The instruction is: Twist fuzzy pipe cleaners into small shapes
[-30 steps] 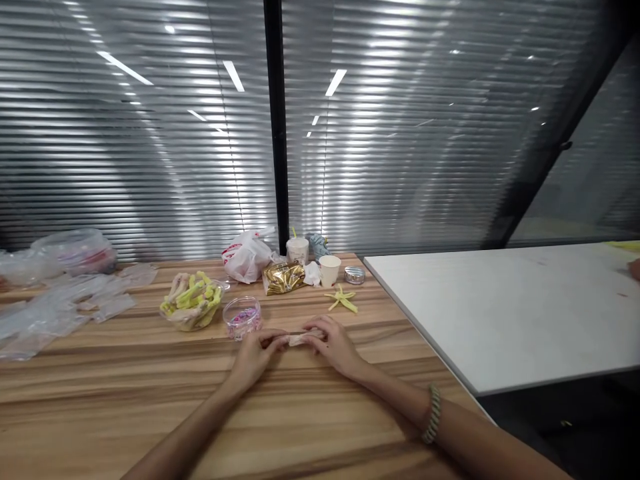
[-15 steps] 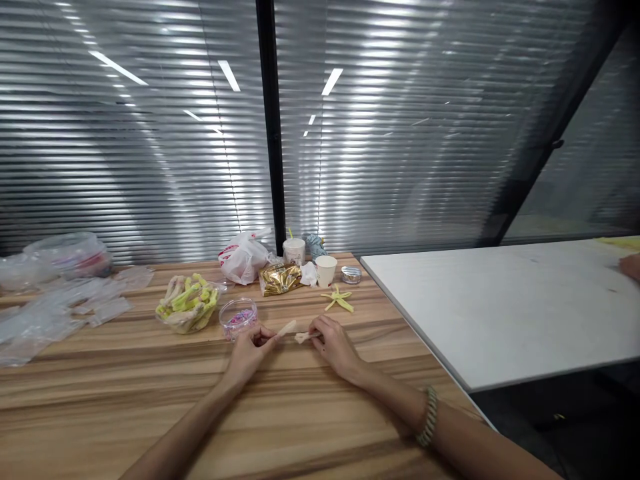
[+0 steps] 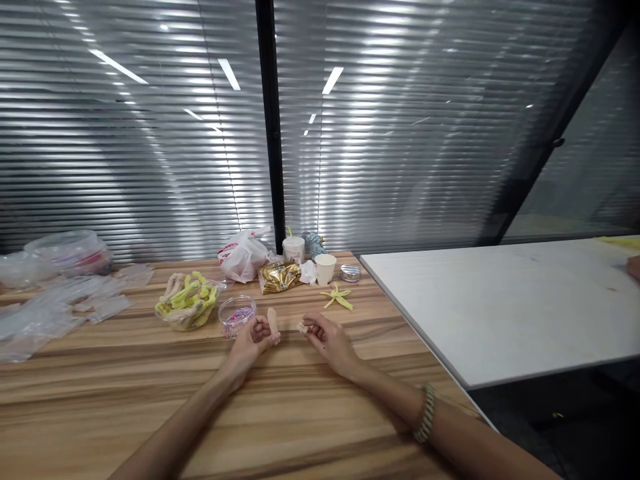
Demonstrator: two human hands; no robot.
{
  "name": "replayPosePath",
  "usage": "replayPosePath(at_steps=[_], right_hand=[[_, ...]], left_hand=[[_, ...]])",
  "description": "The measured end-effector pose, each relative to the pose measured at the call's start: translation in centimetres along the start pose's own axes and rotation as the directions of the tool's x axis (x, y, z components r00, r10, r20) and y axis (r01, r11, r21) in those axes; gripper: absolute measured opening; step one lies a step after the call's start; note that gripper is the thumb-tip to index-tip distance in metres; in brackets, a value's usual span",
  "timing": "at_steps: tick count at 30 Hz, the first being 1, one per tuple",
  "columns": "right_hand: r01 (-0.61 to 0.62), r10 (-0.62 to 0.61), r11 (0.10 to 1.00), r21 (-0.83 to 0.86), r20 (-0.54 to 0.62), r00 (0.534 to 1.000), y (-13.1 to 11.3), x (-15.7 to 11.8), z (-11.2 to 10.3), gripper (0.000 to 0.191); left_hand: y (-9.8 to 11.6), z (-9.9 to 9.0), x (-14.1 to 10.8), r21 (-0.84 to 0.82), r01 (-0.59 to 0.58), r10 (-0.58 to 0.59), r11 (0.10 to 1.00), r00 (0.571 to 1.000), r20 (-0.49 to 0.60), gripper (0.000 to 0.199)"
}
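Note:
My left hand pinches a beige fuzzy strip that stands up from the fingertips, just right of a clear round tub of pink and purple bits. In my right hand, the thumb and fingers close on a small beige piece. A gap separates the two pieces. A yellow star-like shape lies beyond my right hand. To the left of the tub, a clear bowl holds yellow and beige fuzzy strips.
Behind are a white plastic bag, a gold packet, a paper cup and a silver tin. Clear plastic sheets cover the table's left. A white table adjoins at right, where a person's hand shows.
My hands are farther apart. The strip in my left hand has turned from slanting to nearly upright, and the beige piece in my right hand now looks bunched up at the fingertips.

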State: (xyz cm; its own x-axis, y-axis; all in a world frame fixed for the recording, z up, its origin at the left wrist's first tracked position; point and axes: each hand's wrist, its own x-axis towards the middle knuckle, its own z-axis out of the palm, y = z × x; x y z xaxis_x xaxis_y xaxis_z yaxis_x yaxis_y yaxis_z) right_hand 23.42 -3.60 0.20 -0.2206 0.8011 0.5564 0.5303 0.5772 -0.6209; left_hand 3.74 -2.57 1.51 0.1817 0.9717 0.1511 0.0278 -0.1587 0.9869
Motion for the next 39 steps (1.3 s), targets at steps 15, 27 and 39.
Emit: replayPosePath(at_steps=[15, 27, 39], right_hand=[[0.373, -0.334, 0.923, -0.100, 0.279, 0.900, -1.0, -0.6, -0.2, 0.050], [0.338, -0.256, 0.929, -0.148, 0.401, 0.880, -1.3, -0.8, 0.0, 0.052], [0.230, -0.206, 0.973, -0.003, 0.436, 0.876, -2.4, -0.6, 0.3, 0.060]], left_hand=[[-0.3, -0.1, -0.2, -0.103, 0.087, -0.060, 0.991, 0.968, 0.242, 0.049], [-0.1, 0.2, -0.2, -0.095, 0.066, -0.040, 0.993, 0.966, 0.257, 0.043], [0.0, 0.7, -0.4, 0.046, 0.019, -0.028, 0.999, 0.977, 0.213, 0.037]])
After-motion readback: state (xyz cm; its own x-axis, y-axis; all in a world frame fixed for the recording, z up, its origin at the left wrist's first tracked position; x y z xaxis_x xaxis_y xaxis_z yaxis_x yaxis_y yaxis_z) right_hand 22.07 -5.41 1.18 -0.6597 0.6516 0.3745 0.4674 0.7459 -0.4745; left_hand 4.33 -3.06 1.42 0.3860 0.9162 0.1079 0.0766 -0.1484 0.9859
